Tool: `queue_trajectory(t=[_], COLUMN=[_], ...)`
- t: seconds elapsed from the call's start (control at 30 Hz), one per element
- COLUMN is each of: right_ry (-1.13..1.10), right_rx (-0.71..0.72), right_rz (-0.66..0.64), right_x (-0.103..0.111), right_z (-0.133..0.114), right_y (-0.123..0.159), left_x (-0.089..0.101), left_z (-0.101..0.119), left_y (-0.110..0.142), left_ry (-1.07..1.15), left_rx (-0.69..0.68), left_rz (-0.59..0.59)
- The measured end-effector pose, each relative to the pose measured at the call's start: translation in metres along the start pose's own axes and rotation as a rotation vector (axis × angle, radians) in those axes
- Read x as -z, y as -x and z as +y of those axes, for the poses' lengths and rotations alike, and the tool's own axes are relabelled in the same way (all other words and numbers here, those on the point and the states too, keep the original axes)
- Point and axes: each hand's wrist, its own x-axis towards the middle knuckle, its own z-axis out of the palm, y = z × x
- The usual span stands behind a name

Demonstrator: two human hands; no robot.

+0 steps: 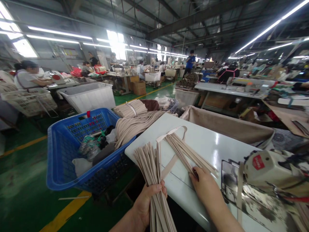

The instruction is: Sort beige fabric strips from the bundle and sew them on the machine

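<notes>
Head view: a bundle of beige fabric straps [151, 174] is gripped upright in the left hand [148, 204] at the edge of a white sewing table [205, 141], while a second strap bundle [185, 153] lying on the tabletop is pinched by the right hand [204, 187], the hands being apart. An industrial sewing machine head [267, 170] stands just beside them, and a blue plastic crate [51, 161] is placed near the table's other side.

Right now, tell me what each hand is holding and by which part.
The left hand grips a bundle of beige strips around its middle. The right hand pinches a second bunch, lying on the table, at its near edge.
</notes>
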Motion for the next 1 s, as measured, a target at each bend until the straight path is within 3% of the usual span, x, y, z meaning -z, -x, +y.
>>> queue_trajectory(t=[0.17,0.57,1.0], right_ry=[-0.133,-0.318,-0.207], right_rx=[-0.094,-0.220,-0.149], right_rz=[-0.071,-0.085,0.014], right_x=[0.013,0.026,0.031], right_z=[-0.003,-0.003,-0.003], right_y=[-0.003,-0.002,0.003], left_x=[-0.003,-0.006,-0.009], left_z=[0.002,0.001,-0.003], left_y=[0.004,0.006,0.004], left_ry=[0.010,0.002,-0.010], left_rx=[0.001,0.038,0.046], left_rz=[0.018,0.024,0.047])
